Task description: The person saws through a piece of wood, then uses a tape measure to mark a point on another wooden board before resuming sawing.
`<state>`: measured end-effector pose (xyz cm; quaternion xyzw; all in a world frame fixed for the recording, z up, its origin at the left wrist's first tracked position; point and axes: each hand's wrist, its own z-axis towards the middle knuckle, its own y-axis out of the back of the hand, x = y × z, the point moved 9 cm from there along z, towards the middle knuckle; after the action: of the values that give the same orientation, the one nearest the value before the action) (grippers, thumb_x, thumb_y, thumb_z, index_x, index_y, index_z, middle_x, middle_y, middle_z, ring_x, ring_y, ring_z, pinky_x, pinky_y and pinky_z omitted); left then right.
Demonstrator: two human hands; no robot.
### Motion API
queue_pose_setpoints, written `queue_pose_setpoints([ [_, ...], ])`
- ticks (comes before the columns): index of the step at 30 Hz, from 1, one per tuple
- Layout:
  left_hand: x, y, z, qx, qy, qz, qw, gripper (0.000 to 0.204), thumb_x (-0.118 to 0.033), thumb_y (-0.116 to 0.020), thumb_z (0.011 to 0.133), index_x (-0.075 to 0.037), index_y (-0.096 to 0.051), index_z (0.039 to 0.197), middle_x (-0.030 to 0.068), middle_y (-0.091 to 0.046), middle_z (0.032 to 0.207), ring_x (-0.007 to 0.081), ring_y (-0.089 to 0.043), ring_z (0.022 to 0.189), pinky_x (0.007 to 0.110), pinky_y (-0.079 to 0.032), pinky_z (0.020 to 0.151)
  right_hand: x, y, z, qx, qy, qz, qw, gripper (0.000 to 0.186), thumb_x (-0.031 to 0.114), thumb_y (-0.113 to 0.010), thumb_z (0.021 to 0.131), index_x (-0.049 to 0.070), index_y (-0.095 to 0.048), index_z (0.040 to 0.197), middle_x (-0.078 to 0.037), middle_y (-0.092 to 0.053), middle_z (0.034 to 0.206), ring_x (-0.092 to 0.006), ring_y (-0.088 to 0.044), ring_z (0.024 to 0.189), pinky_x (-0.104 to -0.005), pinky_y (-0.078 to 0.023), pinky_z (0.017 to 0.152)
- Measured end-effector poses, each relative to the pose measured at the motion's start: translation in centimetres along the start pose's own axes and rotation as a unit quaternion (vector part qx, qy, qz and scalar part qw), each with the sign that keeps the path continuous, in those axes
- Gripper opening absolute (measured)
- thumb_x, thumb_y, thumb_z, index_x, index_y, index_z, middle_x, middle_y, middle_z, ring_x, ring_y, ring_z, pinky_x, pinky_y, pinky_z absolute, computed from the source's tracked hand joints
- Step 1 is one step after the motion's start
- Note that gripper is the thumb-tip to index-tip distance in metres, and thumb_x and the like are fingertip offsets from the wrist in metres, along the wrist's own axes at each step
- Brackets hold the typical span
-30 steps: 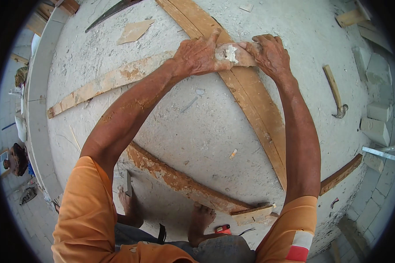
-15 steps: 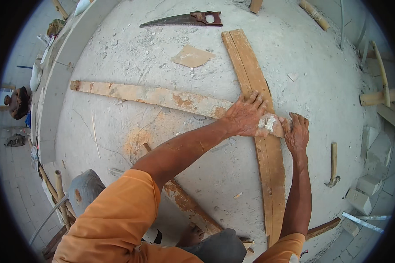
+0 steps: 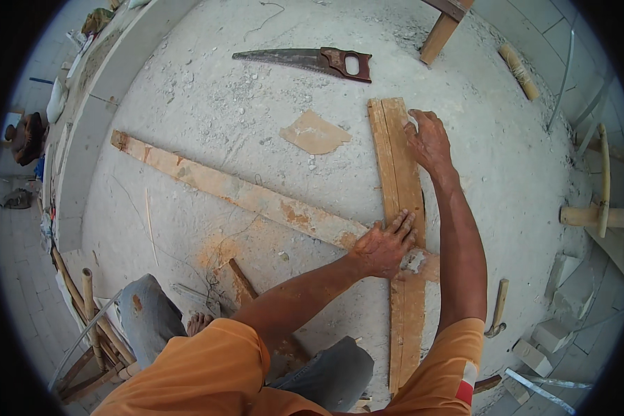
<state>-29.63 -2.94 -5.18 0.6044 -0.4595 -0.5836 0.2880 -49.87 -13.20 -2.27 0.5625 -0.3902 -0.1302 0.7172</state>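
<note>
My left hand (image 3: 387, 248) lies flat with fingers spread, pressing where a long paint-stained plank (image 3: 256, 195) meets two brown boards (image 3: 399, 163) lying side by side. The stained plank's right end, with a white patch on it, rests across the boards. Farther up, my right hand (image 3: 431, 142) is at the right edge of the boards near their far end. Its fingers are curled in toward the thumb; whatever they pinch is too small to make out.
A handsaw (image 3: 336, 64) lies at the back, with a flat tan fragment (image 3: 315, 133) nearer. To the right are a hammer (image 3: 499, 308) and pale blocks (image 3: 553, 335). Another timber (image 3: 243, 281) lies by my legs. Rubble dots the floor. A person (image 3: 26, 139) is far left.
My right hand has left the crossing of the planks and moved to the far end of the brown boards. My left hand stays on the crossing. The whole view has shifted.
</note>
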Motion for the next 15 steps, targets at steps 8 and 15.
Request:
queue_pose_setpoints([
  [8, 0.0, -2.3, 0.0, 0.078, 0.004, -0.067, 0.995, 0.082, -0.063, -0.061, 0.08, -0.002, -0.052, 0.133, 0.0202, -0.04, 0.147, 0.036, -0.034, 0.139, 0.053, -0.046, 0.093, 6.7, -8.3, 12.0, -0.006, 0.038, -0.063, 0.997, 0.031, 0.019, -0.056, 0.089, 0.013, -0.065, 0.118, -0.016, -0.054, 0.126, -0.0337, -0.049, 0.122, -0.0637, -0.04, 0.095],
  [15, 2.1, -6.0, -2.2, -0.134, 0.114, -0.7, 0.692, 0.066, -0.057, -0.063, 0.081, -0.01, -0.058, 0.127, 0.012, -0.051, 0.139, 0.034, -0.04, 0.133, 0.054, -0.034, 0.106, 7.5, -11.8, 11.5, -0.008, -0.008, -0.127, 0.992, 0.027, 0.016, -0.053, 0.093, 0.015, -0.067, 0.116, -0.019, -0.046, 0.139, -0.0408, -0.038, 0.133, -0.072, -0.027, 0.101],
])
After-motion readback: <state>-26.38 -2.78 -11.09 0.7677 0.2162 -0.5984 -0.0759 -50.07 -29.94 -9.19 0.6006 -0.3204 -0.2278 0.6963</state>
